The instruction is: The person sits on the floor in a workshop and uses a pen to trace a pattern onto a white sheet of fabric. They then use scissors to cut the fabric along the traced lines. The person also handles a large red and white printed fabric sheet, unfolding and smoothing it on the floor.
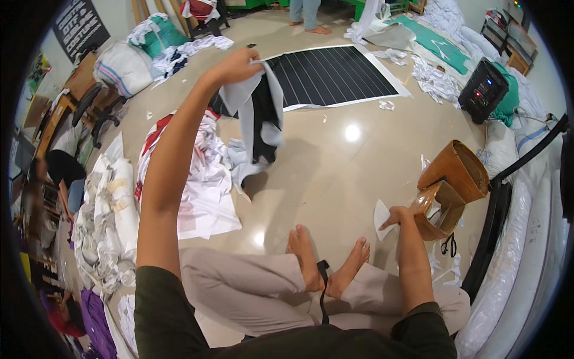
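Note:
My left hand [240, 66] is raised out in front, its fingers closed on a black-and-white cloth piece [263, 113] that hangs down, slightly blurred. Low on the right, my right hand [397, 216] pinches a small white scrap [381, 219], whose material I cannot make out. That hand is right beside an open brown box [439, 209] with white pieces inside. Behind the dangling cloth, a large black sheet with thin white stripes [329, 75] lies on the floor. A heap of white and red cloth [206, 173] spreads beneath my left forearm.
A second brown container [454, 170] adjoins the box. A black-handled tool [448, 244], perhaps scissors, lies below it. Plastic-wrapped rolls [508, 275] line the right edge; a black speaker [483, 90] stands farther back. White bundles [107, 221] lie at left. Another person's feet [317, 29] show at the far end.

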### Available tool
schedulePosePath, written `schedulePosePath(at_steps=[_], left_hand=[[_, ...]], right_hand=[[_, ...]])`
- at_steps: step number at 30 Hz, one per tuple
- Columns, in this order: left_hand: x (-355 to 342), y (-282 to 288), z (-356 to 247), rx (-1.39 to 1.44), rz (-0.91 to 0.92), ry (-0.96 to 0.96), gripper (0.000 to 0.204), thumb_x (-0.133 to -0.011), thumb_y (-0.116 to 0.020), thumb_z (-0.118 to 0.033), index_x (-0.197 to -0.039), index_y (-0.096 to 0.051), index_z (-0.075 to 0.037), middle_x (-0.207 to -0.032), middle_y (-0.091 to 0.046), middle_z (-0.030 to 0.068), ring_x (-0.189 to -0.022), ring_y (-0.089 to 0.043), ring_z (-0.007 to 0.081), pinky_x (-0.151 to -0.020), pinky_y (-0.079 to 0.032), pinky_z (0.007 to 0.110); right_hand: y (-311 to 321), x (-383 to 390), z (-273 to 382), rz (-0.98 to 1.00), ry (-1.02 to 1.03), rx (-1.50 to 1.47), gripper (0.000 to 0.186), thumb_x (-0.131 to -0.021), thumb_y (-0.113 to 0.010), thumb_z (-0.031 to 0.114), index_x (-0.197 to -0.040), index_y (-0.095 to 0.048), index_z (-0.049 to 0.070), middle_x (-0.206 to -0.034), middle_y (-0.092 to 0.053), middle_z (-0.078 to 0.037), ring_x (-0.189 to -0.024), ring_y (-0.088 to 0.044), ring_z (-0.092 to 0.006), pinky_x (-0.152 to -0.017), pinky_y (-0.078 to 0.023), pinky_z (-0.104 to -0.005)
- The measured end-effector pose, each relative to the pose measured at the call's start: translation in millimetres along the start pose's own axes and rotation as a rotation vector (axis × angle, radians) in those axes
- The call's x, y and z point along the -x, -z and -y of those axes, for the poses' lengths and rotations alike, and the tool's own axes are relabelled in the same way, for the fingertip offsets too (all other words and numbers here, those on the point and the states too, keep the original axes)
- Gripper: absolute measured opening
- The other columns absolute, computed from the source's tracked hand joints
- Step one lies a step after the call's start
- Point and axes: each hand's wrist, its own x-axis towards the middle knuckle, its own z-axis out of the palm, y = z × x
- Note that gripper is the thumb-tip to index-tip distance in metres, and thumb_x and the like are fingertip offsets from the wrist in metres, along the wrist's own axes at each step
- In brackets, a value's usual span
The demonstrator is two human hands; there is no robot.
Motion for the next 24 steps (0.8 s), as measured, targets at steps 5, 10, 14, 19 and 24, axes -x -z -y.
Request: schedulePosePath(at_steps=[5, 10, 14, 19, 24], left_hand=[[37, 97, -39, -0.109, -0.172, -0.057, 0.043, -0.097, -0.06, -0.036, -0.113, -0.068, 0.002, -0.103, -0.071, 0.0226, -0.094, -0.068, 0.0306, -0.087, -0.05, 0.039], [42, 153, -81, -0.125, -0.496, -0.266, 0.048, -0.098, -0.06, -0.043, -0.122, -0.066, -0.002, -0.103, -0.072, 0.021, -0.095, -0.07, 0.0309, -0.087, -0.052, 0.038], [49, 194, -126, -0.062, -0.494, -0.154, 0.046, -0.098, -0.059, -0.044, -0.122, -0.069, -0.005, -0.11, -0.072, 0.0178, -0.099, -0.069, 0.0255, -0.09, -0.051, 0.035], [72, 194, -218, 0.036, -0.461, 0.033, 0.041, -0.102, -0.052, -0.034, -0.114, -0.07, 0.001, -0.104, -0.073, 0.0175, -0.1, -0.068, 0.0253, -0.09, -0.052, 0.037], [5, 167, -49, 0.118, -0.47, 0.028, 0.046, -0.1, -0.056, -0.044, -0.121, -0.069, -0.004, -0.105, -0.073, 0.0139, -0.099, -0.068, 0.022, -0.088, -0.051, 0.034]], right_hand=[[13, 19, -9, -0.084, -0.055, 0.052, 0.088, -0.052, -0.092, 0.058, -0.115, -0.07, 0.0, -0.115, -0.072, -0.017, -0.106, -0.069, -0.0322, -0.09, -0.055, -0.0428], [103, 105, 99, -0.894, 0.57, -0.475, 0.065, -0.078, -0.078, 0.052, -0.109, -0.066, -0.004, -0.095, -0.07, -0.024, -0.089, -0.068, -0.0362, -0.081, -0.053, -0.0405], [128, 218, 224, -0.957, 1.05, -0.895, 0.069, -0.08, -0.081, 0.045, -0.127, -0.058, 0.001, -0.113, -0.066, -0.016, -0.102, -0.062, -0.0217, -0.08, -0.051, -0.0346], [133, 214, 240, -0.815, 1.02, -1.141, 0.039, -0.086, -0.08, 0.028, -0.109, -0.066, -0.001, -0.094, -0.066, -0.006, -0.071, -0.056, -0.0108, -0.064, -0.048, -0.0279], [231, 172, 109, -1.25, 0.943, -1.067, 0.029, -0.092, -0.073, 0.029, -0.084, -0.07, 0.001, -0.066, -0.058, 0.002, -0.064, -0.047, -0.0061, -0.057, -0.039, -0.0288]])
